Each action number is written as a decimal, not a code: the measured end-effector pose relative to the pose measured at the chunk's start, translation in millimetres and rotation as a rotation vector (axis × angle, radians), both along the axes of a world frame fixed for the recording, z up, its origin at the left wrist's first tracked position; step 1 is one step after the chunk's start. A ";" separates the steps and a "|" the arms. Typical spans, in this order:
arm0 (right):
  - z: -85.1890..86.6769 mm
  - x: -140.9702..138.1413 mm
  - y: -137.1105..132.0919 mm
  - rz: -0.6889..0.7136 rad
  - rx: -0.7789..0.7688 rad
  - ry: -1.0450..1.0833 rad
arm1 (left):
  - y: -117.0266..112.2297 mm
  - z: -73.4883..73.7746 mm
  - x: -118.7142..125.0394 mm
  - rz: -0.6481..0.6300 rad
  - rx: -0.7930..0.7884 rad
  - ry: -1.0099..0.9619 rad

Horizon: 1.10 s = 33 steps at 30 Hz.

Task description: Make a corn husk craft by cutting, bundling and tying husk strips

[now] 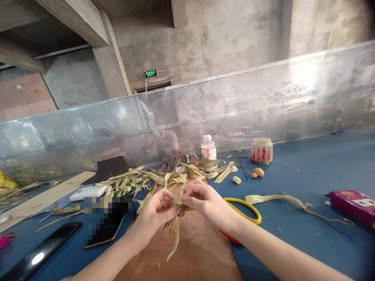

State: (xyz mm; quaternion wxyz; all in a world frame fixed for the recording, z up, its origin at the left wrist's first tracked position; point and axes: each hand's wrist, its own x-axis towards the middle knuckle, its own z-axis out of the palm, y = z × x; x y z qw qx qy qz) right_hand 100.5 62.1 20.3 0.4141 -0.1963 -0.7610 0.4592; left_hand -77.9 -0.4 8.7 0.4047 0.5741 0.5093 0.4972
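My left hand (156,212) and my right hand (205,201) meet over a brown cardboard sheet (199,253). Both pinch a small bundle of dried corn husk strips (175,222); loose ends hang down from it towards the cardboard. Fingers of both hands are closed on the bundle. Behind the hands lies a heap of dried husks (164,177) on the blue table (307,234).
Yellow-handled scissors (249,208) lie right of my hand, beside a long husk strip (287,201). A water bottle (208,148), a jar (261,150), a pink packet (354,205), two phones (43,251) and a white power bank (88,192) lie about. A perforated metal screen (234,113) backs the table.
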 end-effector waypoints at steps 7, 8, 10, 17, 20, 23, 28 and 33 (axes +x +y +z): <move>-8.3 -4.7 3.3 0.003 -0.059 0.027 | -1.2 0.6 -0.7 -0.028 0.004 0.008; -9.7 -5.6 3.7 0.012 -0.078 0.038 | -1.9 1.2 -0.4 -0.026 0.004 0.020; -12.4 -7.4 4.2 0.033 -0.120 0.064 | -3.5 2.3 0.3 -0.024 0.002 0.045; -18.0 -13.7 3.8 0.055 -0.208 0.105 | -6.1 3.2 2.2 -0.051 0.013 0.090; -18.9 -15.9 1.8 0.057 -0.279 0.129 | -6.3 1.7 1.9 -0.035 0.030 0.106; -19.2 -16.8 0.5 0.087 -0.340 0.149 | -5.9 -0.3 1.1 -0.020 0.041 0.122; -17.5 -13.7 1.9 0.132 -0.267 0.185 | -3.9 -0.7 0.7 -0.017 0.037 0.067; -17.0 -11.6 2.3 0.065 -0.206 0.148 | -4.7 0.0 -0.1 -0.015 0.053 0.111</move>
